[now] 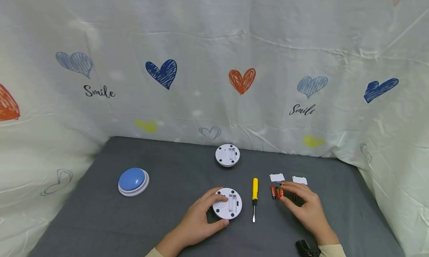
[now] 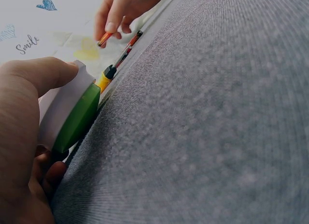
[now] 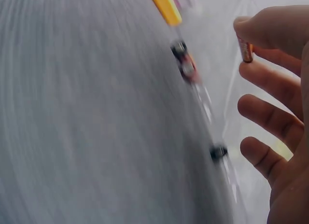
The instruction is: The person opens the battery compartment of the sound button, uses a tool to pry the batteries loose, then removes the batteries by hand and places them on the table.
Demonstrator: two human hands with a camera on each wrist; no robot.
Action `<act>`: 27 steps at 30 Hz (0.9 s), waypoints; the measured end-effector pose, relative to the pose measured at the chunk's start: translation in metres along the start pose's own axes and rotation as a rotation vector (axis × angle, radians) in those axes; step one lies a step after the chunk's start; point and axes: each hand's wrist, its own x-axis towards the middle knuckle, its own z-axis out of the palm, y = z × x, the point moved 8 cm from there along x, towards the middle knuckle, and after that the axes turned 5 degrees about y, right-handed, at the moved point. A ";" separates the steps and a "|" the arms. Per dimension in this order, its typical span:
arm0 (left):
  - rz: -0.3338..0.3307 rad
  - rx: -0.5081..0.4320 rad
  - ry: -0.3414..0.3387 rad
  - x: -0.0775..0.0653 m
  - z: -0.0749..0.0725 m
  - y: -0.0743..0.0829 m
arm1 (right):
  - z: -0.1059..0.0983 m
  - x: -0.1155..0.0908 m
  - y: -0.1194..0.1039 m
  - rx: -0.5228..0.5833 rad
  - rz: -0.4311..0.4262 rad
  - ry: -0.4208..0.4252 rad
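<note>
My left hand [image 1: 201, 219] grips a round white push-button device [image 1: 219, 211] by its edges. It lies underside up with its battery compartment uncovered; its green dome [image 2: 79, 118] shows beneath in the left wrist view. Between thumb and a fingertip, my right hand [image 1: 308, 208] pinches a small red-orange battery [image 3: 245, 50], raised above the cloth in the right wrist view. Other batteries [image 1: 273, 192] lie close by those fingertips. A dark battery [image 3: 218, 152] sits apart from them, partly under the right hand in the head view.
A yellow-handled screwdriver [image 1: 255, 190] lies between the hands. Two white covers [image 1: 299, 180] are behind the batteries. Another upturned white device [image 1: 227, 160] stands at the back, and a blue-domed button [image 1: 132, 179] at left. Grey cloth [image 1: 174, 164] covers the table; a printed curtain [image 1: 201, 48] hangs behind.
</note>
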 end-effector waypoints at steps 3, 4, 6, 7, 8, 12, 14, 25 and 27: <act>-0.006 -0.002 0.000 0.000 -0.001 0.000 | -0.012 -0.004 0.008 -0.009 0.024 0.018; -0.008 -0.004 -0.001 0.000 -0.001 0.000 | -0.016 -0.005 0.011 -0.014 0.035 0.023; -0.011 -0.005 0.000 0.000 -0.001 0.001 | -0.023 -0.006 0.014 -0.024 0.042 0.036; -0.010 -0.004 0.001 0.000 -0.001 0.001 | -0.027 -0.007 0.016 -0.032 0.049 0.043; -0.009 -0.005 0.001 0.000 -0.001 0.001 | -0.030 -0.009 0.019 -0.038 0.058 0.050; 0.002 -0.005 0.000 0.001 -0.001 0.002 | -0.041 -0.015 0.030 -0.071 0.113 0.060; 0.006 -0.004 0.003 0.000 -0.001 0.002 | -0.045 -0.017 0.036 -0.093 0.138 0.053; 0.017 0.009 0.009 0.001 -0.001 0.003 | -0.048 -0.020 0.047 -0.145 0.153 -0.005; 0.018 0.008 0.009 0.001 -0.001 0.003 | -0.047 -0.021 0.048 -0.162 0.155 -0.012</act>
